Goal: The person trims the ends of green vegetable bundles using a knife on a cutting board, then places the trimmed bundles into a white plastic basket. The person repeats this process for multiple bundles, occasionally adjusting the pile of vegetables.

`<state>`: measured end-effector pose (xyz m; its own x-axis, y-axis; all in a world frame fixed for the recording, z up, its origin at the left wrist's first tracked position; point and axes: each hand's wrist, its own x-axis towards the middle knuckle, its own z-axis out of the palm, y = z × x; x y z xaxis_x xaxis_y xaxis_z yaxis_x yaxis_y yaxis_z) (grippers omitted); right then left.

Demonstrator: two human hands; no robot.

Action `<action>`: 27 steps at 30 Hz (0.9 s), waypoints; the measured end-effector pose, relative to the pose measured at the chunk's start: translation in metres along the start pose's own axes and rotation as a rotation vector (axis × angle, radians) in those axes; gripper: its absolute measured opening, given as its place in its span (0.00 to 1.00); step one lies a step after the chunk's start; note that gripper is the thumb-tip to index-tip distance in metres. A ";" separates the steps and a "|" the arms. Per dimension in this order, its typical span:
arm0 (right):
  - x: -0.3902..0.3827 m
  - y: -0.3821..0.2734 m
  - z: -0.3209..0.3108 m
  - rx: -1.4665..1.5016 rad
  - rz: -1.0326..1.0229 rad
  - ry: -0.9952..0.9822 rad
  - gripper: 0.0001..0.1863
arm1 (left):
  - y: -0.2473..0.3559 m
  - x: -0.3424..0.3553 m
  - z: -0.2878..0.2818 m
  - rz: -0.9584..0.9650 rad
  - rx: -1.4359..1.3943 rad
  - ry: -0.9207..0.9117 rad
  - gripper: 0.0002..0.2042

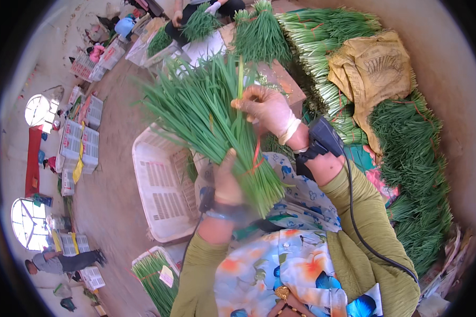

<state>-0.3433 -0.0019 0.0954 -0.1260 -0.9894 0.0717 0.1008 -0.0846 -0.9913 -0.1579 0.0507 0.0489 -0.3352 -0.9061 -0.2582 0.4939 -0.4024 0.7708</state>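
A large bunch of green chives [195,108] fans out in front of me, tied near its lower end with a red band. My left hand [227,182], in a pale glove and slightly blurred, is wrapped round the bunch just above the band. On its right side my right hand [269,112], also gloved, pinches a yellowish chive leaf [240,79] between thumb and fingertips. The leaf stands upright against the bunch; whether its lower end is attached is hidden.
A white plastic crate [161,195] stands below the bunch, another crate [156,282] of chives at lower left. Stacked chives [410,153] line the right wall, partly under a tan woven sack [375,63]. A co-worker's gloved hand [212,8] is at the top. Crates [79,145] line the left.
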 end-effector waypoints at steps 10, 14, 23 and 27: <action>-0.081 -0.025 -0.009 -0.325 -0.646 -0.121 0.07 | -0.002 0.025 -0.030 -0.155 -0.096 0.114 0.19; -0.085 -0.026 -0.009 -0.456 -0.847 -0.204 0.11 | -0.007 0.030 -0.035 -0.071 0.208 0.064 0.20; -0.099 -0.041 -0.017 -0.616 -0.932 -0.420 0.08 | 0.005 0.046 -0.039 -0.237 -0.083 0.145 0.23; -0.093 -0.047 -0.034 0.180 -0.795 -0.329 0.09 | -0.003 0.047 -0.046 -0.175 -0.198 0.169 0.22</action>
<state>-0.3698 0.0981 0.1312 0.0634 -0.6112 0.7889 0.2615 -0.7527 -0.6042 -0.1382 0.0037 0.0083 -0.2988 -0.8228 -0.4834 0.5927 -0.5570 0.5817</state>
